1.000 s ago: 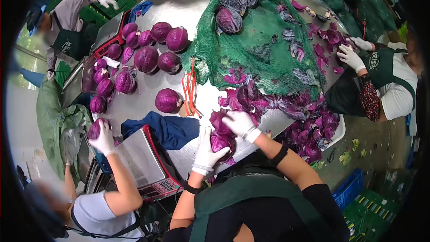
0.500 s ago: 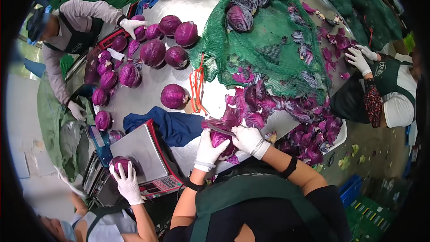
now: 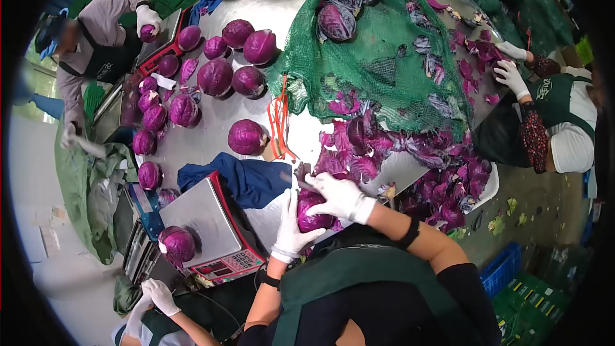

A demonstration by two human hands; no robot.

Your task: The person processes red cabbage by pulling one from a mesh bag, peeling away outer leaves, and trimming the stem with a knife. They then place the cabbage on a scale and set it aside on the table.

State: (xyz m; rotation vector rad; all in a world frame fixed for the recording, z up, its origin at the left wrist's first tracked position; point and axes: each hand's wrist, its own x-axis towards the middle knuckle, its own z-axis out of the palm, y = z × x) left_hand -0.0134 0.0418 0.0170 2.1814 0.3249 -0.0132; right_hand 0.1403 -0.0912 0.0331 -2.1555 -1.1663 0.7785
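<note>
Our left hand (image 3: 292, 230) cups a cabbage (image 3: 316, 222); our right hand (image 3: 344, 199) touches it, grip unclear. Apparently we're trimming; the next cut calls for steadiness.

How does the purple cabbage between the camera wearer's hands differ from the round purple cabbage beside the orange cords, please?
The held cabbage is between the white-gloved left hand and right hand, while the other cabbage rests untouched on the metal table. The held cabbage is partly hidden; the other cabbage shows unobstructed. Both are purple.
</note>
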